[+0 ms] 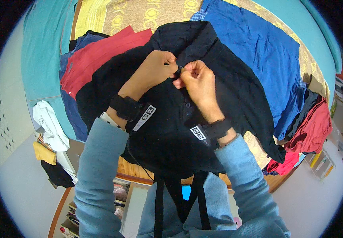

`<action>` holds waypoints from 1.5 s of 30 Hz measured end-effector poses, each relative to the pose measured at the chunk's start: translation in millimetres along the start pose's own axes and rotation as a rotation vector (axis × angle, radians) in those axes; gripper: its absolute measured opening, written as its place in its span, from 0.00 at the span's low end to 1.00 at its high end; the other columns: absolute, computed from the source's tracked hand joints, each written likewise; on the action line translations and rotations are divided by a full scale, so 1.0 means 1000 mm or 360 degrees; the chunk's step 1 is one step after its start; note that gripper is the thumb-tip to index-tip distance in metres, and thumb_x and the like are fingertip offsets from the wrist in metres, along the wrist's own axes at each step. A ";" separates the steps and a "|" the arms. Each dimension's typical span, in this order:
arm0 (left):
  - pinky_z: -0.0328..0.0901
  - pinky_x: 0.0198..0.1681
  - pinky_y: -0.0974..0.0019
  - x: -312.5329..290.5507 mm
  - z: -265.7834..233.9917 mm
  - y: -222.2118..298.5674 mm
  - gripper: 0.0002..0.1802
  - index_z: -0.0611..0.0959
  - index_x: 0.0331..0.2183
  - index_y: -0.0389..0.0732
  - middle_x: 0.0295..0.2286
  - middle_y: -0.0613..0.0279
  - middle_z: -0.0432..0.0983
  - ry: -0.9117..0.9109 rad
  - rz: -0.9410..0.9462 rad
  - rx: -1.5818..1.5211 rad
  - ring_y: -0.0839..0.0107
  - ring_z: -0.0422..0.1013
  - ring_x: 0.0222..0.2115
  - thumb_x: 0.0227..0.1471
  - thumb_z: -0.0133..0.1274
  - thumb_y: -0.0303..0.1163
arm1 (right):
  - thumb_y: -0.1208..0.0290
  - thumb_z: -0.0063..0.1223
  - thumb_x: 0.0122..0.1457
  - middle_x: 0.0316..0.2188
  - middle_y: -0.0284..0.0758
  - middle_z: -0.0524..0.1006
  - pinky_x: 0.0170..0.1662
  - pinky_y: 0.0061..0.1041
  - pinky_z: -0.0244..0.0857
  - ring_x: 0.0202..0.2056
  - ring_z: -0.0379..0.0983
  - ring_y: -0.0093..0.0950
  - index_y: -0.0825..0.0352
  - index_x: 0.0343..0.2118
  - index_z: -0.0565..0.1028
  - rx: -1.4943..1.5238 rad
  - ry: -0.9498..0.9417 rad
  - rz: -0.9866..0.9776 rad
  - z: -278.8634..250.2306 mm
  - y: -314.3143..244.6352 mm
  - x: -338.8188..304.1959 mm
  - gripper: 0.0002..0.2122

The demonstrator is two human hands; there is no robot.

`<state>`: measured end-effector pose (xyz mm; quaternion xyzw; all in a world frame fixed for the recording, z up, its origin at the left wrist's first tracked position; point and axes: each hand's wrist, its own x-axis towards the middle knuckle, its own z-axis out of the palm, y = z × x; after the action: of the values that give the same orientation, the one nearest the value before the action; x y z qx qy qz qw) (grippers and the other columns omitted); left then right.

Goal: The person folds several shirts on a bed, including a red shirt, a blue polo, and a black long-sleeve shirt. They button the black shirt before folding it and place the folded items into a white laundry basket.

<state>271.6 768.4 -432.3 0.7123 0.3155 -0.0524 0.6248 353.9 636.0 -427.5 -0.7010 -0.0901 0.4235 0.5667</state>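
hands (199, 81) on shirt (235, 91), filled shelf (119, 202) below

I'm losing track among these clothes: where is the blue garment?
The blue garment lies upper right in the head view, just right of the black shirt, with dark red cloth to its lower right.

Red garment (100, 59) left; blue garment (254, 59) right; patterned yellow cover (143, 18) at top.

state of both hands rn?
Left hand: closed, pinching the black shirt at its front below the collar.
Right hand: closed, pinching the same shirt front, close beside the left.
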 end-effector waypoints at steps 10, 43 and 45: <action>0.64 0.26 0.68 -0.008 0.010 0.005 0.09 0.77 0.28 0.30 0.21 0.52 0.75 0.0172 0.0115 0.0259 0.71 0.70 0.20 0.41 0.55 0.26 | 0.77 0.50 0.56 0.18 0.35 0.74 0.20 0.19 0.67 0.16 0.70 0.21 0.72 0.28 0.72 0.0415 -0.0347 0.0535 -0.021 -0.010 0.009 0.03; 0.68 0.30 0.75 -0.006 0.000 0.010 0.07 0.77 0.30 0.35 0.26 0.66 0.73 -0.0116 0.0027 0.0117 0.81 0.70 0.24 0.53 0.53 0.30 | 0.74 0.47 0.61 0.17 0.30 0.72 0.18 0.17 0.62 0.15 0.69 0.18 0.67 0.29 0.69 -0.0260 -0.0300 -0.0113 -0.022 -0.013 0.003 0.05; 0.63 0.23 0.73 -0.016 0.017 0.016 0.06 0.77 0.30 0.36 0.23 0.63 0.74 0.0292 0.0455 0.0419 0.79 0.70 0.20 0.49 0.55 0.28 | 0.62 0.46 0.63 0.17 0.32 0.74 0.17 0.18 0.63 0.15 0.70 0.20 0.67 0.28 0.72 -0.0077 -0.0071 0.0097 -0.033 -0.031 0.012 0.14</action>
<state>272.8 746.2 -415.3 0.8271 0.2571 0.0612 0.4961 395.1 630.0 -406.3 -0.7074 -0.0917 0.4537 0.5342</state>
